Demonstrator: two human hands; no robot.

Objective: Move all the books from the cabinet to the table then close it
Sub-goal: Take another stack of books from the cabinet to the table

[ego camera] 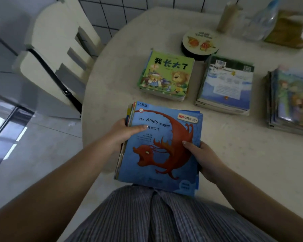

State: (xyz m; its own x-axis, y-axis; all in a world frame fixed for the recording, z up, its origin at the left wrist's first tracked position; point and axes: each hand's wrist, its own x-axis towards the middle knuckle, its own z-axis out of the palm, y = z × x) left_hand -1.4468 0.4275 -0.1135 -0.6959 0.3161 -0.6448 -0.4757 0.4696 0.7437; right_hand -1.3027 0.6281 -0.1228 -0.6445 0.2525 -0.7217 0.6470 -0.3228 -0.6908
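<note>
Head view shows your left hand (122, 133) and right hand (202, 158) clamped on opposite edges of a stack of books (162, 147), held over the near edge of the bench (234, 172). Lower it flat onto the bare bench short of the green stack (166, 75), keeping both thumbs pressed on top so the thin books don't fan.

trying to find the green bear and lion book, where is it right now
In the head view, the green bear and lion book tops a stack on the table, left of the blue-covered stack and just in front of the round tin.
</note>
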